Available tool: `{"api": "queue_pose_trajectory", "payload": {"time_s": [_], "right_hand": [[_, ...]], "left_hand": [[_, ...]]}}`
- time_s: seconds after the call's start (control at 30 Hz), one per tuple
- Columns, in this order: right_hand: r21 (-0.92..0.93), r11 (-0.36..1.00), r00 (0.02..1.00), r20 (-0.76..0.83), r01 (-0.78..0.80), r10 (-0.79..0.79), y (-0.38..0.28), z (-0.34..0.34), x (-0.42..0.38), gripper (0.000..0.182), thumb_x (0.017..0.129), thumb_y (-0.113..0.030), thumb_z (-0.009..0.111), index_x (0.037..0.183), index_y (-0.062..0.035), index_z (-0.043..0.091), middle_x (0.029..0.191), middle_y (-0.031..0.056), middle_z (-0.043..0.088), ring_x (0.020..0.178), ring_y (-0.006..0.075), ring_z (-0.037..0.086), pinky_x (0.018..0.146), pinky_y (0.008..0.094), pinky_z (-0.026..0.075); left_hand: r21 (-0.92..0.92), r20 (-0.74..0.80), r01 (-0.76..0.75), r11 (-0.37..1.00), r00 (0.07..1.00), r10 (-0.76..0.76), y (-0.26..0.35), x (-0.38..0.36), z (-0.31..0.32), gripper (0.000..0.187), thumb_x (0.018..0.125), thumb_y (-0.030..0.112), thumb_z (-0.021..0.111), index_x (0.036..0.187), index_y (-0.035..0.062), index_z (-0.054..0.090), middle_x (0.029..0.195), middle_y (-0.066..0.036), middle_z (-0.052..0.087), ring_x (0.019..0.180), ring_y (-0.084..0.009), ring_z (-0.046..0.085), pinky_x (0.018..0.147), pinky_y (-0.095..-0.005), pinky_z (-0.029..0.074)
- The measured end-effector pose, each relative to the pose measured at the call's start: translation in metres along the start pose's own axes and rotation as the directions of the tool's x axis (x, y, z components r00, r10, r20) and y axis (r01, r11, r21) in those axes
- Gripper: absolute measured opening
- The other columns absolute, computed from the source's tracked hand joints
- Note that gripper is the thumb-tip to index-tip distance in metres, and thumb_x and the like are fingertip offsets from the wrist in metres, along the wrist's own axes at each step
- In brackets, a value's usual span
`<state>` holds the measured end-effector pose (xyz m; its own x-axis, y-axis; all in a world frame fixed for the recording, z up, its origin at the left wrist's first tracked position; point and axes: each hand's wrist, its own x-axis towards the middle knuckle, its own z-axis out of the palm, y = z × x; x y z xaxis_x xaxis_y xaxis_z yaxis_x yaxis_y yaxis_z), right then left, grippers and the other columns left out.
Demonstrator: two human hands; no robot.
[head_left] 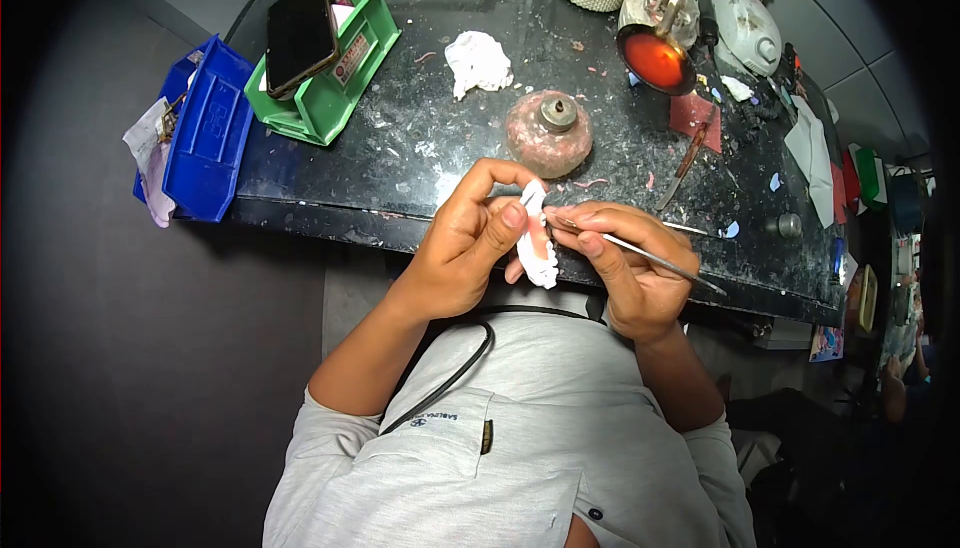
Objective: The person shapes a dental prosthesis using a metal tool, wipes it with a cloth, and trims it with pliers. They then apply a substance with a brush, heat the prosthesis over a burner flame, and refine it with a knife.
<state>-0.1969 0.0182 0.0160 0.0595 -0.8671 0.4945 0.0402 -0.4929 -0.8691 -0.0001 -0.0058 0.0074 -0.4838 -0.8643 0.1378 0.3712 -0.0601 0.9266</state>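
Note:
My left hand (470,238) grips a white plaster dental cast (537,266) with a pinkish patch along it, thumb and fingers closed on its upper part. In my right hand (640,258) is a slim metal carving tool (660,262), held like a pen. Its working end points at the cast's side, where the fingers partly hide it. Both hands meet just in front of the black table's edge. Behind them stands a round glass spirit lamp (549,135) with a metal collar and wick. A wax knife (690,164) with a brown handle lies to the right.
Crumpled white cloth or paper (478,63) lies behind the lamp. At left are a green bin (322,98) carrying a phone (302,36) and a blue bin (210,133). A glowing orange lamp (656,58), a pink wax sheet (697,120) and scraps occupy the right.

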Motion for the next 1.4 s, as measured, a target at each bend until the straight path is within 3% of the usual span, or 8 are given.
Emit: {"api": "queue_pose_trajectory", "payload": {"time_s": [0.47,0.53,0.67,0.83,0.93,1.13,1.23,1.4], "right_hand": [[-0.048,0.998,0.998,0.051,0.033,-0.031,0.0004,-0.0029,0.0019,0.011,0.092,0.004,0.067,0.102,0.0084,0.071,0.1,0.0204,0.074,0.094,0.0241,0.073,0.083,0.0312,0.059],[-0.105,0.989,0.991,0.096,0.1,-0.09,-0.0003,-0.0052,0.0035,0.011,0.092,0.004,0.067,0.102,0.0078,0.071,0.1,0.02,0.074,0.093,0.0239,0.073,0.083,0.0311,0.059],[-0.038,0.999,0.999,0.032,0.03,-0.029,0.0018,-0.0021,0.0005,0.012,0.092,0.004,0.068,0.102,0.0078,0.071,0.1,0.0197,0.074,0.093,0.0238,0.074,0.082,0.0309,0.059],[-0.127,0.987,0.988,0.13,0.096,-0.08,-0.0009,-0.0077,0.0033,0.011,0.092,0.005,0.068,0.102,0.0081,0.071,0.1,0.0198,0.074,0.093,0.0236,0.073,0.083,0.0312,0.059],[0.003,1.0,1.0,0.027,0.015,-0.015,-0.0002,-0.0008,0.0008,0.01,0.092,0.005,0.068,0.1,0.0078,0.072,0.1,0.0198,0.074,0.093,0.0234,0.073,0.083,0.0316,0.059],[-0.093,0.992,0.988,0.137,0.09,-0.077,-0.0006,-0.0084,0.0036,0.011,0.092,0.006,0.066,0.102,0.0089,0.071,0.101,0.0206,0.074,0.094,0.0241,0.073,0.084,0.032,0.059],[0.044,0.999,0.999,0.038,-0.004,0.002,0.0007,-0.0022,0.0001,0.011,0.092,0.006,0.066,0.102,0.0089,0.071,0.101,0.0203,0.074,0.095,0.0243,0.073,0.085,0.032,0.059],[-0.041,0.998,0.995,0.088,0.042,-0.038,-0.0006,-0.0059,0.0036,0.011,0.093,0.006,0.066,0.102,0.0091,0.07,0.101,0.0207,0.074,0.095,0.0245,0.073,0.085,0.0322,0.059]], "left_hand": [[0.012,-0.023,0.003,1.0,1.0,-0.002,-0.0013,-0.0009,0.0025,0.036,0.108,0.029,0.049,0.128,0.0002,0.043,0.084,-0.008,0.066,0.065,-0.0062,0.056,0.055,-0.0192,0.044],[0.013,-0.027,0.003,1.0,1.0,-0.003,-0.001,-0.0008,0.0025,0.036,0.108,0.029,0.049,0.128,0.0002,0.042,0.084,-0.008,0.066,0.065,-0.0061,0.057,0.055,-0.0192,0.044],[0.003,-0.022,0.011,1.0,1.0,-0.011,-0.001,-0.0006,0.0021,0.035,0.108,0.029,0.049,0.128,0.0002,0.043,0.084,-0.008,0.066,0.064,-0.0058,0.056,0.055,-0.019,0.044],[0.014,-0.004,0.004,1.0,1.0,-0.004,-0.0012,-0.0009,0.0004,0.035,0.108,0.029,0.049,0.128,0.0003,0.043,0.084,-0.008,0.066,0.063,-0.0056,0.055,0.055,-0.019,0.043],[0.013,-0.016,0.007,1.0,1.0,-0.007,-0.0011,-0.001,0.002,0.036,0.108,0.029,0.049,0.128,0.0002,0.043,0.084,-0.007,0.066,0.064,-0.0054,0.055,0.055,-0.0189,0.043],[0.014,-0.018,0.009,1.0,1.0,-0.009,-0.0014,-0.001,0.0013,0.036,0.108,0.029,0.049,0.129,0.0006,0.043,0.085,-0.007,0.066,0.065,-0.005,0.055,0.055,-0.0187,0.043],[0.006,-0.009,0.01,1.0,1.0,-0.01,-0.0018,-0.0007,0.0012,0.035,0.108,0.029,0.049,0.128,0.0008,0.043,0.084,-0.007,0.066,0.065,-0.0049,0.055,0.055,-0.0186,0.042],[0.053,-0.014,0.014,0.998,1.0,-0.013,0.001,-0.0008,0.0013,0.034,0.108,0.028,0.049,0.128,0.001,0.044,0.083,-0.006,0.065,0.063,-0.0043,0.053,0.054,-0.0181,0.042]]}}
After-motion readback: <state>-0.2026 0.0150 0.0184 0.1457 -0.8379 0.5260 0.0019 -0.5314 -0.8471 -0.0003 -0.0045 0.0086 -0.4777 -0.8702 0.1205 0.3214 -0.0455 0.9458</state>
